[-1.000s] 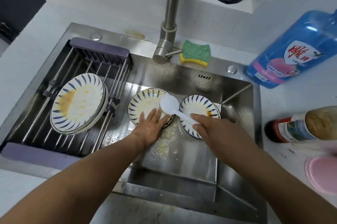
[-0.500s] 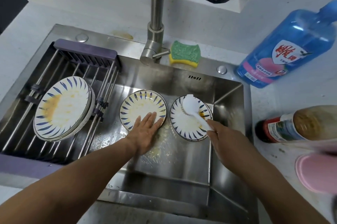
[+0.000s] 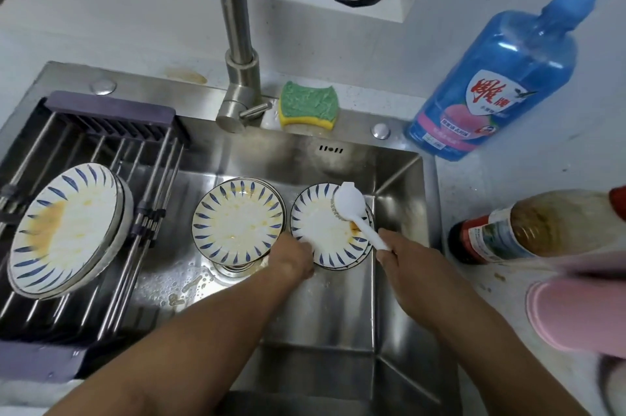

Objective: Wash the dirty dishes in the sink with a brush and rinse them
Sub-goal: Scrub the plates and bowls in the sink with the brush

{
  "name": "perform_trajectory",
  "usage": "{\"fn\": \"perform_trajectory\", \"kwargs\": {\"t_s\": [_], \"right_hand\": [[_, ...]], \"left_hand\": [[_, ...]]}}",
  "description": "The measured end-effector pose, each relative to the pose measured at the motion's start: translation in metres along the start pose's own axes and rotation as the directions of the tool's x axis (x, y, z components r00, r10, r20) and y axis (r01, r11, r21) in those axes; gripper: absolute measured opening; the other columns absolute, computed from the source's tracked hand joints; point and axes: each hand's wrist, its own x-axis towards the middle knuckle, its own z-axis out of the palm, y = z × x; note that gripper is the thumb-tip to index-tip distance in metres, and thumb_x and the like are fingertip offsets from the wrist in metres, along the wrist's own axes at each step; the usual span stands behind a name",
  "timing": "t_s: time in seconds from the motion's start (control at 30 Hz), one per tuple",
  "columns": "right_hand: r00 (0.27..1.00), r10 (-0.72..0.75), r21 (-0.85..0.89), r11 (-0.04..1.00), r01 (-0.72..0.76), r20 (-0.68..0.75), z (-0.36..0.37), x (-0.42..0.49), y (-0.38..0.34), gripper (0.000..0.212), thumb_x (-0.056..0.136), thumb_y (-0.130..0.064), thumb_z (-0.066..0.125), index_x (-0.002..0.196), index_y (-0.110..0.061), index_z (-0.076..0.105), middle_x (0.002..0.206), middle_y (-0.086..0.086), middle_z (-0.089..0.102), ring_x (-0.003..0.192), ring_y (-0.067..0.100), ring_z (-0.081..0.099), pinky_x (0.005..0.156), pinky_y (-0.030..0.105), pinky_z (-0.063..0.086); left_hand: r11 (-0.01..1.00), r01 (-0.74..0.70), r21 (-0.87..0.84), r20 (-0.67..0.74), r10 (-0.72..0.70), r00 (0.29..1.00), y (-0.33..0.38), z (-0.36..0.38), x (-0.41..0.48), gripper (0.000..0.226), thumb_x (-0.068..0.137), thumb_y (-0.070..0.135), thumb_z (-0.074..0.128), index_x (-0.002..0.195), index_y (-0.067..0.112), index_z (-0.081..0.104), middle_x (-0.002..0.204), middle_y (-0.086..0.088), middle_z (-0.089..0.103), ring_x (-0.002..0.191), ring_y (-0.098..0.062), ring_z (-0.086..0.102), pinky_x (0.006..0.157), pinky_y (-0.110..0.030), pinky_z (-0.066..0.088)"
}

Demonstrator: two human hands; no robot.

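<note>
Plate count: three spots with blue-striped white plates. The middle plate (image 3: 237, 222) and the right plate (image 3: 321, 232) sit side by side on the floor of the sink (image 3: 338, 314). The rack plate (image 3: 67, 229) leans on the purple-ended rack (image 3: 111, 110) at left, with what looks like a second one stacked under it. Also one white brush (image 3: 350, 203), one green-and-yellow sponge (image 3: 309, 103) on the back ledge just beside the faucet (image 3: 237, 42), one blue detergent bottle (image 3: 491, 86), and one brown sauce bottle (image 3: 528, 225) lying on its side on the counter at right.

Writing: the blue bottle has red Chinese characters on a white shield over a pink patch. The small print is too tiny to read, same for the sauce label.

The brush has a round head on a slim handle, bristles down on the far-right part of the right plate. The right hand (image 3: 406, 263) is wrapped round the handle's end. The left hand (image 3: 293, 258) is at that plate's near-left rim with its fingers curled out of sight, so I can't tell if it's actually gripping. All the plates have yellow-orange smears, with the right one showing only a little near its rim.
</note>
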Motion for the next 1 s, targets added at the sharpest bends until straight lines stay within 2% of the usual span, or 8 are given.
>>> {"fn": "perform_trajectory", "kwargs": {"t_s": [0.13,0.23,0.33,0.43,0.53,0.6,0.77,1.0], "right_hand": [[1.0,0.026,0.011,1.0,-0.026,-0.001,-0.001,0.0,0.007,0.021,0.107,-0.036,0.036,0.123,-0.036,0.051,0.083,-0.007,0.062,0.072,0.011,0.06,0.063,0.034,0.049],[1.0,0.022,0.008,1.0,-0.022,0.006,0.001,-0.001,0.01,0.024,0.107,-0.035,0.036,0.127,-0.036,0.05,0.084,-0.009,0.061,0.074,0.009,0.059,0.07,0.035,0.052],[0.999,0.034,0.008,0.999,-0.035,0.003,0.001,-0.002,0.013,0.024,0.107,-0.035,0.036,0.125,-0.034,0.052,0.083,-0.01,0.06,0.074,0.009,0.059,0.076,0.037,0.054],[0.999,0.035,-0.024,0.999,-0.035,0.008,-0.005,-0.006,0.014,0.029,0.107,-0.035,0.037,0.133,-0.034,0.05,0.093,-0.011,0.064,0.083,0.012,0.063,0.081,0.039,0.055],[1.0,0.012,-0.084,0.996,-0.012,-0.005,-0.014,-0.016,0.014,0.037,0.107,-0.039,0.037,0.142,-0.038,0.046,0.102,-0.011,0.066,0.088,0.012,0.064,0.085,0.039,0.055],[1.0,-0.009,-0.113,0.994,0.006,-0.024,-0.019,-0.026,0.012,0.039,0.106,-0.043,0.035,0.144,-0.042,0.043,0.096,-0.014,0.066,0.081,0.006,0.063,0.081,0.037,0.057],[0.989,-0.1,-0.252,0.965,0.07,-0.111,-0.037,-0.061,-0.013,0.041,0.108,-0.04,0.029,0.149,-0.039,0.035,0.079,-0.01,0.058,0.069,0.008,0.06,0.068,0.034,0.057],[0.956,-0.282,-0.275,0.928,0.251,-0.078,-0.041,-0.094,-0.081,0.049,0.109,-0.034,0.034,0.155,-0.041,0.017,0.113,-0.004,0.071,0.089,0.013,0.069,0.074,0.033,0.057]], "left_hand": [[0.999,0.023,-0.028,0.01,-0.022,1.0,0.007,-0.001,-0.005,0.037,0.102,0.009,0.043,0.135,-0.007,0.048,0.119,-0.028,0.066,0.061,-0.022,0.059,0.048,-0.022,0.051],[0.999,-0.004,-0.052,-0.043,0.002,0.999,0.015,-0.005,-0.01,0.033,0.102,0.012,0.044,0.128,-0.007,0.054,0.115,-0.027,0.067,0.066,-0.025,0.058,0.056,-0.025,0.05],[0.993,-0.113,0.021,-0.138,0.115,0.984,0.024,-0.007,-0.015,0.019,0.098,0.017,0.049,0.094,0.002,0.061,0.093,-0.016,0.065,0.077,-0.028,0.051,0.067,-0.03,0.038],[0.969,-0.202,-0.141,-0.141,0.182,0.973,0.023,-0.015,-0.024,0.026,0.093,0.012,0.056,0.075,0.013,0.039,0.07,-0.004,0.046,0.066,-0.021,0.043,0.059,-0.031,0.036],[0.862,-0.123,-0.492,-0.004,0.139,0.99,0.014,-0.035,-0.042,0.017,0.094,0.001,0.057,0.097,0.01,0.043,0.089,-0.011,0.061,0.077,-0.024,0.065,0.064,-0.038,0.062],[0.781,-0.035,-0.623,0.133,0.15,0.98,0.009,-0.05,-0.054,0.036,0.094,-0.006,0.055,0.123,0.016,0.049,0.114,-0.013,0.07,0.099,-0.031,0.073,0.077,-0.049,0.064],[0.683,0.084,-0.725,0.347,0.257,0.902,0.013,-0.091,-0.098,0.05,0.092,-0.02,0.048,0.133,0.009,0.052,0.125,-0.017,0.07,0.105,-0.038,0.072,0.073,-0.045,0.063],[0.652,0.121,-0.748,0.439,0.349,0.828,0.011,-0.118,-0.153,0.058,0.089,-0.027,0.045,0.136,0.006,0.05,0.125,-0.022,0.069,0.107,-0.044,0.07,0.076,-0.054,0.062]]}}
